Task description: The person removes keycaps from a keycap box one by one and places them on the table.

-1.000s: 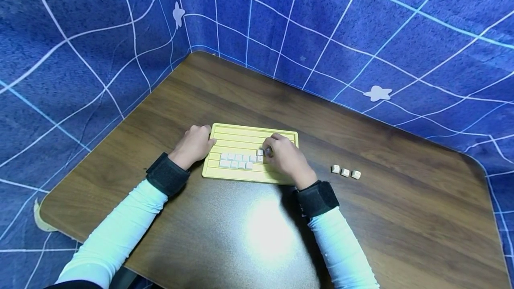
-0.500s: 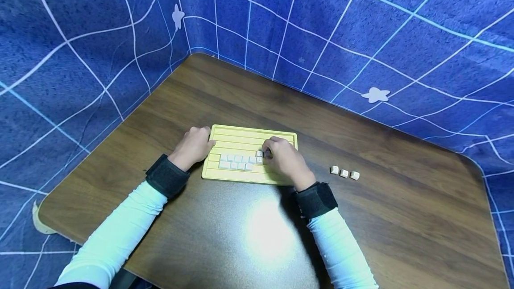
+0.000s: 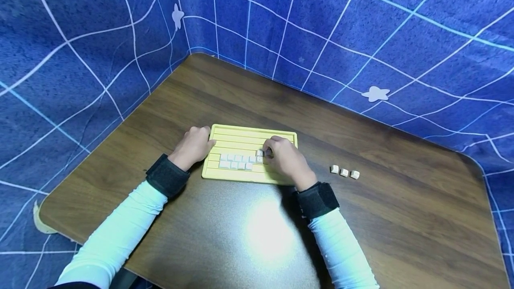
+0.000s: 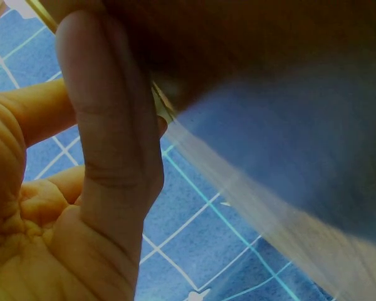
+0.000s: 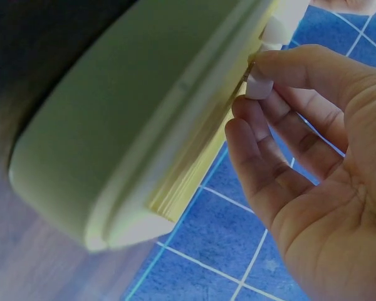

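Right hand [image 3: 287, 158] pinches a pale keycap [image 5: 259, 86] at the yellow tray [image 3: 253, 134]

In the head view, the tray lies on a brown wooden table [image 3: 401, 200], with blue cloth [image 3: 301, 21] behind. The left hand [image 3: 194, 146] holds the tray's left edge, thumb over the rim. Set keycaps [image 3: 238, 158] sit in 2 neighbouring rows, with 1 more in the next row away from the person, just beside the right hand's fingertips. That hand reaches over the tray's right half. Right of the tray, well apart from it, 3 loose keycaps [image 3: 344, 172] lie near each other on the table.

The left wrist view shows the left hand's fingers and thumb close up, bent at the tray; only slivers of the tray's yellow edge show.

In the right wrist view, the right thumb and index finger pinch the keycap; the remaining fingers curve loosely below. Whether the keycap touches the tray, I cannot tell.
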`<state>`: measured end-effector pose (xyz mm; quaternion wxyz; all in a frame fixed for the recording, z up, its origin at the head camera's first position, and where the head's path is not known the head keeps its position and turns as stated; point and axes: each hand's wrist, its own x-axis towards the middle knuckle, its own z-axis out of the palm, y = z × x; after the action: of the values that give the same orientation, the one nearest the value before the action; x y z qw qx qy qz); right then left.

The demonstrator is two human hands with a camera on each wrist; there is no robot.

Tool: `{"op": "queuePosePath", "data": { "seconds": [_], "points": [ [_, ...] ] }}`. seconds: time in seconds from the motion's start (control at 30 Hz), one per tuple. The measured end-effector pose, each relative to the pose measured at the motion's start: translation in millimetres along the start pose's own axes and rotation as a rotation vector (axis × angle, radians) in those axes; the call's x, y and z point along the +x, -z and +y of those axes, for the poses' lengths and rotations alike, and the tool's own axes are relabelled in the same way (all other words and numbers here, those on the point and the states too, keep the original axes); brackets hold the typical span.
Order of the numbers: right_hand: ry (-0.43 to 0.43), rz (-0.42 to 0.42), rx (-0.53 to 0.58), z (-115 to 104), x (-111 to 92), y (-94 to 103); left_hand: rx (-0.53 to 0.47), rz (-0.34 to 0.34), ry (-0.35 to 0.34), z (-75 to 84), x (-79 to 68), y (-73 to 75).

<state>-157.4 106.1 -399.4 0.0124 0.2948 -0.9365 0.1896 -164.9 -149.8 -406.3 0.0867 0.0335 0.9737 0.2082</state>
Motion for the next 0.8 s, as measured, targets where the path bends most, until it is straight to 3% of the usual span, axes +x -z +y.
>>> {"op": "queuePosePath", "data": {
  "seconds": [0.37,0.8],
  "points": [
    [-0.043,0.014,0.006,11.6,-12.3,12.5,0.003,0.004,-0.005,-0.4,-0.9,1.1],
    [-0.115,0.094,-0.006,56.3,-39.6,32.6,0.008,0.024,-0.034,0.4,0.1,-0.9]
  ]
}}
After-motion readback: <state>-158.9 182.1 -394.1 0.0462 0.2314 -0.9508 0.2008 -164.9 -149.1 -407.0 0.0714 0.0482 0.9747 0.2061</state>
